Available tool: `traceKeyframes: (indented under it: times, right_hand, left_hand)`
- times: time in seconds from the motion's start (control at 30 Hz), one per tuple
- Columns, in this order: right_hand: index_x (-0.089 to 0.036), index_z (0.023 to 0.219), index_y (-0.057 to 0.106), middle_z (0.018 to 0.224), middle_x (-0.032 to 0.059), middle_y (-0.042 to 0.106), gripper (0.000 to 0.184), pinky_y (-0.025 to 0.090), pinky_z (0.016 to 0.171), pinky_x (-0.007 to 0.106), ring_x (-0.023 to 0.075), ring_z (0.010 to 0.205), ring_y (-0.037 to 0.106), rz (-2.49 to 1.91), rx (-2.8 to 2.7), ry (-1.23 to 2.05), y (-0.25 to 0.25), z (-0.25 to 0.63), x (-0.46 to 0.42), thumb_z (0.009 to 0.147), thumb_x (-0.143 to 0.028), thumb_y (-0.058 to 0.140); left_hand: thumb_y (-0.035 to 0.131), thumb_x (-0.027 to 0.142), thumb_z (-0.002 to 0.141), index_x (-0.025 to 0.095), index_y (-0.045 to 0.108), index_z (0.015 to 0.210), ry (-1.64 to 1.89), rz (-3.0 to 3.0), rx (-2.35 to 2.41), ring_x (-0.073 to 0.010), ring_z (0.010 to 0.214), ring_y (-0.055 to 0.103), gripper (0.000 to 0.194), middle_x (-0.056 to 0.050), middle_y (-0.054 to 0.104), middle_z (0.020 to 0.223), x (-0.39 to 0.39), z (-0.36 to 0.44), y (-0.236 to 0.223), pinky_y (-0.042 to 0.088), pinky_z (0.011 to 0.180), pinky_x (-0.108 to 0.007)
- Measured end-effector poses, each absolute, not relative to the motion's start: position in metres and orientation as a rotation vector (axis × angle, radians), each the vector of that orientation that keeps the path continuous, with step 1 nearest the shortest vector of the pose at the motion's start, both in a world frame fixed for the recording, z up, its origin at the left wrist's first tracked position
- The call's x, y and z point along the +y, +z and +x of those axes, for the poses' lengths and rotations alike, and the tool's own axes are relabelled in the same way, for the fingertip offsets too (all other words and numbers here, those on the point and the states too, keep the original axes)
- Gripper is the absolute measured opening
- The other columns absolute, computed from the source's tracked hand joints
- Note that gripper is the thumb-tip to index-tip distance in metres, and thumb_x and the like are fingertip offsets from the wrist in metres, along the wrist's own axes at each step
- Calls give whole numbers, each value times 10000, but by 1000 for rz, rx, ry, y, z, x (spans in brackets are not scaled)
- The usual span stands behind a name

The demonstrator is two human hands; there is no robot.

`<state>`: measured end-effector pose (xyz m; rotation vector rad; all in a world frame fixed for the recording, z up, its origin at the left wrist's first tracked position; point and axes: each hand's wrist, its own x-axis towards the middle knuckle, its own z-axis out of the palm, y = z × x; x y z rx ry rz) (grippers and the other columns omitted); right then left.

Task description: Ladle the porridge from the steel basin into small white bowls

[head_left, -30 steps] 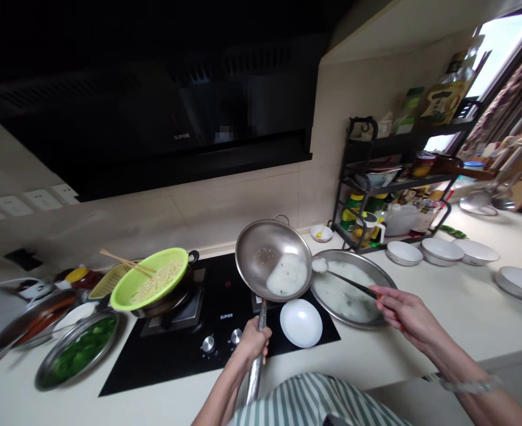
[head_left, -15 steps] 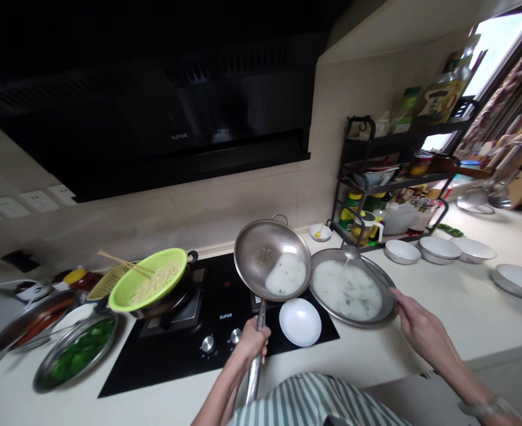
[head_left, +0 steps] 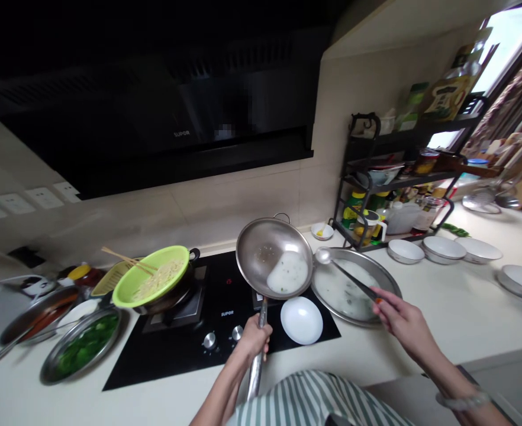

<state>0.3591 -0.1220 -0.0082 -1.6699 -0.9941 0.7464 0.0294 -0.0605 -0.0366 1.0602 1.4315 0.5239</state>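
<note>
My left hand is closed round the long handle of a steel wok, tilted above the black cooktop, with milky white liquid pooled at its lower right side. My right hand grips the dark handle of a metal ladle, whose bowl hovers by the wok's rim over a wide steel basin that holds the same white liquid. A small white dish sits on the cooktop between the hands.
A green colander of noodles with chopsticks rests on a pot at the left burner. A steel plate of greens and another pan lie further left. White bowls and a black condiment rack stand at the right.
The ladle swung from the wok's rim out over the far side of the basin, then came back to the wok's rim. The wok stays tilted in my left hand.
</note>
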Motion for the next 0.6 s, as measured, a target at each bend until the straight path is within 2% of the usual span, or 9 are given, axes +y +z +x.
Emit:
traceKeyframes:
  times: [0.07,0.2,0.37,0.43,0.5,0.6]
  right_hand:
    - [-114,1141,634,626,35,620,512,403,438,293,159,467,495,-1644,-1131,830,0,343,-117,767,-435,496]
    - [-125,1112,651,631,39,629,481,469,599,345,203,577,572,-1643,-1495,819,2,318,-103,803,-399,404]
    - [-117,1082,657,628,38,627,453,456,716,371,217,637,592,-1628,-1676,823,-5,297,-90,790,-325,380]
    - [-132,1022,665,603,23,609,408,449,690,353,202,614,573,-1605,-1612,906,-6,291,-87,767,-314,405]
    - [-138,986,654,571,0,574,373,418,562,308,165,524,506,-1603,-1420,1047,-5,288,-85,739,-312,435]
    - [-132,994,614,544,-33,523,363,246,394,235,95,400,334,-1595,-1018,1274,0,286,-85,701,-303,486]
  left_hand:
    - [449,74,744,217,360,736,518,1063,1441,-80,316,388,169,94,415,436,-60,29,-36,319,306,-169]
    - [457,75,740,218,360,737,519,1062,1434,-82,313,391,173,95,418,432,-60,29,-37,322,304,-171]
    - [485,87,738,221,349,732,541,1051,1408,-76,302,385,192,97,429,436,-59,29,-40,322,305,-171]
    - [499,93,738,221,347,732,543,1050,1407,-73,299,384,199,98,427,435,-58,29,-40,320,307,-168]
    - [504,97,740,221,351,737,539,1050,1411,-72,298,382,196,99,424,433,-58,29,-40,316,309,-166]
    - [500,97,747,220,356,744,533,1057,1413,-71,301,380,190,99,425,436,-58,28,-41,314,312,-165]
